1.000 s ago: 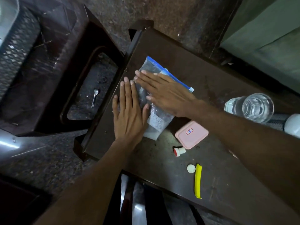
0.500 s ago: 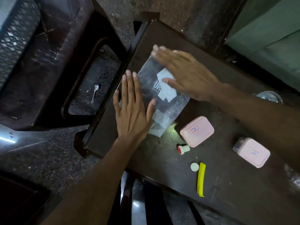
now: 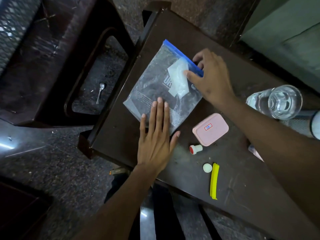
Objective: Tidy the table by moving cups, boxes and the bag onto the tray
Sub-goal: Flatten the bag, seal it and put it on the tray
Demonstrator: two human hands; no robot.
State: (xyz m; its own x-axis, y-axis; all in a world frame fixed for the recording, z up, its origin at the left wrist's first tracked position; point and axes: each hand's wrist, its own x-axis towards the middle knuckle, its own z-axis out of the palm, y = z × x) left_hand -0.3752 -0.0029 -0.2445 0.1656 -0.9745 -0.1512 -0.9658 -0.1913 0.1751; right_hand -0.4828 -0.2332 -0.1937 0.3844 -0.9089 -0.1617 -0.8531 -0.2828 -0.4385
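- Head view, far left: a metal spoon (image 3: 100, 92) lies on the speckled floor, seen through the opening of a dark plastic chair (image 3: 72, 54).
- Left hand (image 3: 155, 135) lies flat, fingers straight and close together, pressing the near corner of the zip-lock bag (image 3: 155, 84).
- That clear bag, with a blue zip strip along its far edge, lies flat on the dark wooden table (image 3: 242, 187).
- Right hand (image 3: 210, 78) pinches the bag's blue strip at its right end, thumb on top, fingers curled behind.
- Just right of the bag sits a pink lidded box (image 3: 210, 129); near it lie a small red-ended cap (image 3: 195, 149), a white round cap (image 3: 207, 167) and a yellow clip (image 3: 214, 181).
- Far right stands a clear glass (image 3: 280, 101).
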